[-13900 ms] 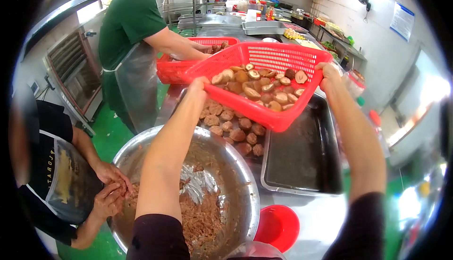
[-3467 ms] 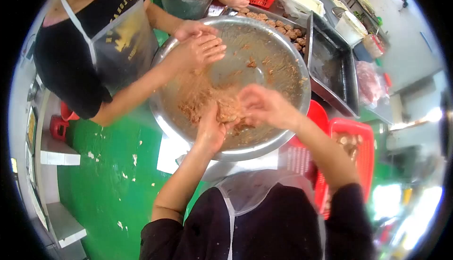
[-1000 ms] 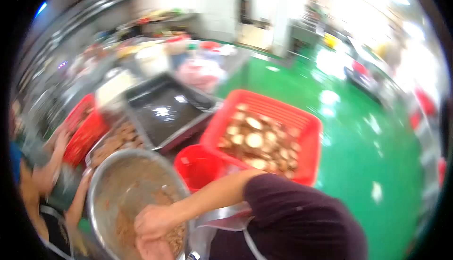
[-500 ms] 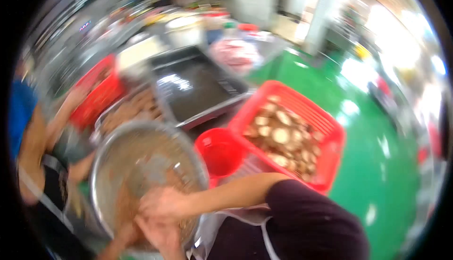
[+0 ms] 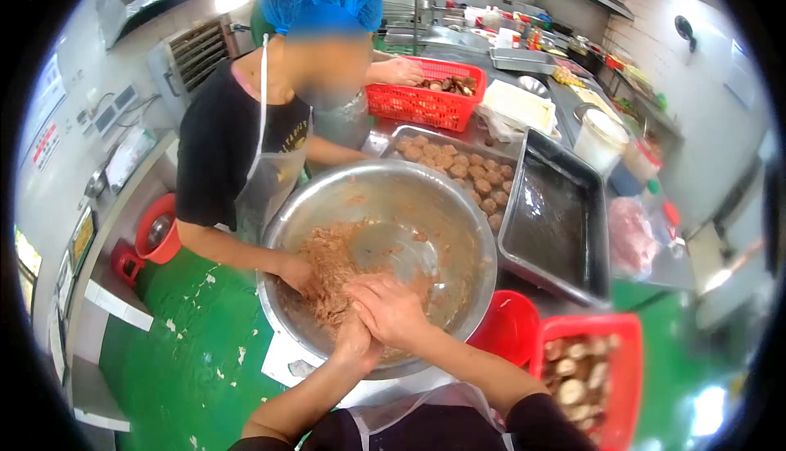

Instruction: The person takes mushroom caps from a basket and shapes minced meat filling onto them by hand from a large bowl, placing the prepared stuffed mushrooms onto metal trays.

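A large steel bowl (image 5: 468,205) stands in front of me with brown minced meat (image 5: 336,250) heaped on its left side. Over the bowl's near part, my right hand (image 5: 388,308) lies across my left hand (image 5: 357,338), the two pressed together with fingers closed. Whatever is between the palms is hidden. Close to my fingers, a co-worker's hand (image 5: 296,275) reaches into the meat from the left. Smears of the mixture cling to the bowl's inner wall.
Behind the bowl are a tray of meat patties (image 5: 458,160) and a dark rectangular pan (image 5: 553,222). A red basin (image 5: 506,328) and a red basket of sliced mushrooms (image 5: 626,369) stand at right. Another person's hand (image 5: 397,70) rests at a red basket (image 5: 413,105).
My view has swung left and up, bringing the co-worker at the bowl into sight. The mushroom basket now sits lower right. My hands stay together over the bowl.
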Action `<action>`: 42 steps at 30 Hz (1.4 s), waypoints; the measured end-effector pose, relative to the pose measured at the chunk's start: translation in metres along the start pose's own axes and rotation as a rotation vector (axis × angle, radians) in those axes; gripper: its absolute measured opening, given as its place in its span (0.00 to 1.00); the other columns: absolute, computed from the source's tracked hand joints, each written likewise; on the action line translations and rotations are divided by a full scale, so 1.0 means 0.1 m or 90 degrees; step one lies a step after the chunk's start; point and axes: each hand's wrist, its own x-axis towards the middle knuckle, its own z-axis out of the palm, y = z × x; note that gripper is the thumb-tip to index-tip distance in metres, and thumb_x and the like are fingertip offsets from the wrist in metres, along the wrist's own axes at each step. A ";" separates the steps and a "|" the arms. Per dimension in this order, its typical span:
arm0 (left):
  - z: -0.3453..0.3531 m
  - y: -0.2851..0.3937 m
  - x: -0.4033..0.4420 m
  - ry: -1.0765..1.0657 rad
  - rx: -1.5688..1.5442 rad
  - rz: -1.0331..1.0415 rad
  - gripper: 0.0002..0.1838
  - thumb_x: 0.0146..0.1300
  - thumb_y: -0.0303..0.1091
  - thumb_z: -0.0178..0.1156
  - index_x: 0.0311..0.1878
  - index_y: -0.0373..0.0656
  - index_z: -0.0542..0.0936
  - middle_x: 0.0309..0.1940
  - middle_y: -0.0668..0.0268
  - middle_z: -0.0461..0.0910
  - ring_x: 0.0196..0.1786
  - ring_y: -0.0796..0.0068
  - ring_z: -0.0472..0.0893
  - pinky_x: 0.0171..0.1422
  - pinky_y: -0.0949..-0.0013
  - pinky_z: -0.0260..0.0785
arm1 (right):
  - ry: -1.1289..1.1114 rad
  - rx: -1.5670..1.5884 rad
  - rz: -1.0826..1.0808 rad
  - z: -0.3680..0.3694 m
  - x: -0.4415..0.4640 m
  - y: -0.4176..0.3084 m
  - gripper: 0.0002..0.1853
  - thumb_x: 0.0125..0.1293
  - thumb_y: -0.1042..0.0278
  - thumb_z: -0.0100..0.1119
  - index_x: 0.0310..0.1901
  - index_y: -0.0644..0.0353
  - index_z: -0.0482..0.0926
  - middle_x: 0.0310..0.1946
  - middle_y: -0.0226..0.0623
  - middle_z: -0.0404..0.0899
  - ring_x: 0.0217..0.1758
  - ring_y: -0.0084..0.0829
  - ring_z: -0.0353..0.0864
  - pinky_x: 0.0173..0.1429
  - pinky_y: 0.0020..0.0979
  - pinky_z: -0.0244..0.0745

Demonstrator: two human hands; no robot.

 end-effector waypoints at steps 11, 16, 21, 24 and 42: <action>0.11 -0.15 -0.12 0.062 0.002 -0.093 0.18 0.69 0.49 0.41 0.52 0.50 0.71 0.49 0.69 0.75 0.52 0.72 0.75 0.56 0.63 0.70 | 0.015 0.040 -0.031 -0.19 -0.29 0.05 0.15 0.58 0.62 0.54 0.47 0.54 0.78 0.47 0.37 0.77 0.50 0.38 0.76 0.52 0.35 0.72; 0.10 -0.28 -0.15 0.056 -0.020 -0.103 0.19 0.69 0.49 0.40 0.51 0.49 0.72 0.49 0.67 0.75 0.51 0.71 0.75 0.56 0.63 0.69 | 0.033 0.140 0.024 -0.30 -0.45 0.10 0.13 0.55 0.65 0.58 0.43 0.55 0.80 0.45 0.36 0.78 0.46 0.38 0.78 0.49 0.34 0.74; 0.21 -0.31 -0.31 -0.057 -0.092 -0.094 0.19 0.69 0.50 0.38 0.52 0.49 0.70 0.51 0.65 0.73 0.53 0.72 0.74 0.57 0.64 0.69 | 0.088 0.069 -0.066 -0.47 -0.48 -0.11 0.12 0.55 0.65 0.58 0.41 0.54 0.81 0.44 0.34 0.79 0.45 0.35 0.79 0.50 0.35 0.74; 0.03 -0.37 -0.25 -0.152 -0.140 -0.077 0.21 0.70 0.51 0.36 0.54 0.48 0.69 0.53 0.69 0.71 0.56 0.73 0.71 0.60 0.66 0.66 | 0.079 -0.015 -0.070 -0.39 -0.51 -0.20 0.12 0.54 0.65 0.58 0.41 0.54 0.81 0.44 0.33 0.79 0.46 0.35 0.78 0.53 0.36 0.71; -0.08 -0.17 -0.54 -0.094 -0.161 -0.088 0.33 0.67 0.63 0.27 0.57 0.46 0.67 0.58 0.62 0.67 0.62 0.65 0.66 0.67 0.59 0.57 | 0.032 0.014 -0.044 -0.11 -0.52 -0.33 0.06 0.53 0.68 0.56 0.31 0.56 0.80 0.33 0.34 0.79 0.38 0.36 0.79 0.42 0.33 0.75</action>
